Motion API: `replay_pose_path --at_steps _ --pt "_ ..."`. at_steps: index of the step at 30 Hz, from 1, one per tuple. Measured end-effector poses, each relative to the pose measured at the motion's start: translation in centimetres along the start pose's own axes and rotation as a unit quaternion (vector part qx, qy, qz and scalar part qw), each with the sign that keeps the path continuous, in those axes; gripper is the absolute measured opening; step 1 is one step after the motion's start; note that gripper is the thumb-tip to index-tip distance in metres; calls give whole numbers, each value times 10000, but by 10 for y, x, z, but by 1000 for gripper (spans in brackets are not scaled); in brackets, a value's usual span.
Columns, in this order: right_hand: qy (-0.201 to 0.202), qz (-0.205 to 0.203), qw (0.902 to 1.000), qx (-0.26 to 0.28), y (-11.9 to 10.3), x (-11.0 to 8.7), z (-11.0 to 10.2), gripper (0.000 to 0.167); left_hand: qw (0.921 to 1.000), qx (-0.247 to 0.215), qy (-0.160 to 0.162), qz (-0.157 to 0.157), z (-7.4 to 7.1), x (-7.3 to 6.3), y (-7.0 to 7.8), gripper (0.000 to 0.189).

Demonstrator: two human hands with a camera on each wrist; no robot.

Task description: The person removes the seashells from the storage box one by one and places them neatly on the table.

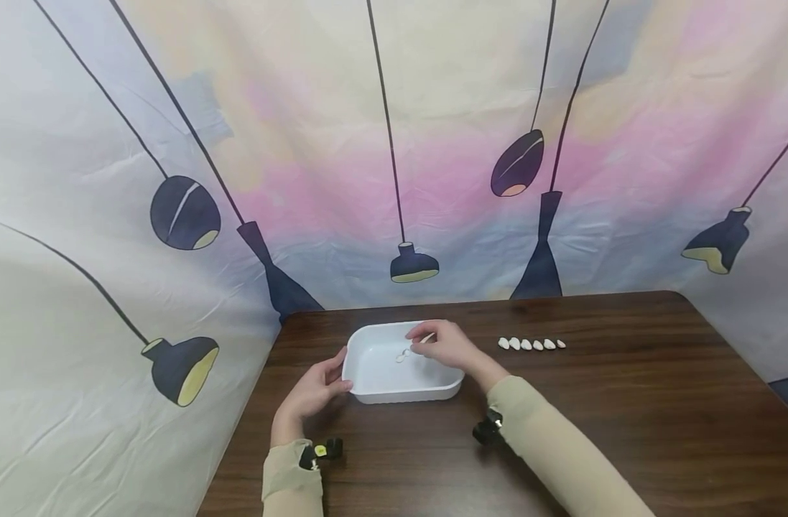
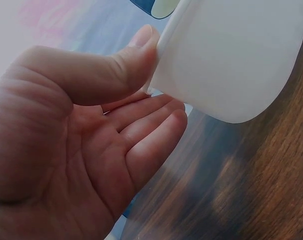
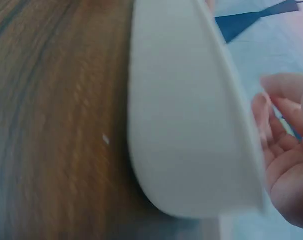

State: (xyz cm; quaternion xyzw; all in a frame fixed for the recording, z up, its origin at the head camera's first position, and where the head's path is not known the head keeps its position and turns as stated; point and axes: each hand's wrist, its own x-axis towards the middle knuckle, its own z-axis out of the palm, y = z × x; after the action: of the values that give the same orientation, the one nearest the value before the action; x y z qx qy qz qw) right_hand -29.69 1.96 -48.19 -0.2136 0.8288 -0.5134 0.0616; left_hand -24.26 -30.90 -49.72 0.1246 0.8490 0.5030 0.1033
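A white rectangular tray (image 1: pixel 368 393) with rounded corners stands on the wooden table. My left hand (image 1: pixel 311 390) holds its left end; in the left wrist view the thumb (image 2: pixel 126 65) presses the rim while the fingers reach under it. Over the tray's right part hovers my right hand (image 1: pixel 447 346), its fingers bent loosely, with no object visible between thumb and fingers. A few small white pieces (image 1: pixel 402 355), like shells or pebbles, lie on the tray's floor near the right fingertips. The right wrist view is blurred, and the tray's side wall (image 3: pixel 186 125) hides its inside.
Right of the tray, a row of several small white shell-like pieces (image 1: pixel 526 345) lies on the dark wooden table (image 1: pixel 600 416). A cloth backdrop (image 1: pixel 458 208) printed with hanging lamps rises behind the table's far edge. Both wrists wear small black cameras.
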Motion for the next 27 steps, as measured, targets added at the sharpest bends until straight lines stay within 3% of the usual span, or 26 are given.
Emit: replay_pose_path --at_steps 6,14,27 --pt "-6 308 9977 -599 9 15 26 18 10000 -7 4 27 1 1 -1 75" --pt "-141 549 9916 -1160 12 19 44 20 10000 -56 32 -36 1 1 -1 75" --pt "-350 348 9844 -1688 12 19 52 23 9999 -82 51 -70 0 -1 0 74"
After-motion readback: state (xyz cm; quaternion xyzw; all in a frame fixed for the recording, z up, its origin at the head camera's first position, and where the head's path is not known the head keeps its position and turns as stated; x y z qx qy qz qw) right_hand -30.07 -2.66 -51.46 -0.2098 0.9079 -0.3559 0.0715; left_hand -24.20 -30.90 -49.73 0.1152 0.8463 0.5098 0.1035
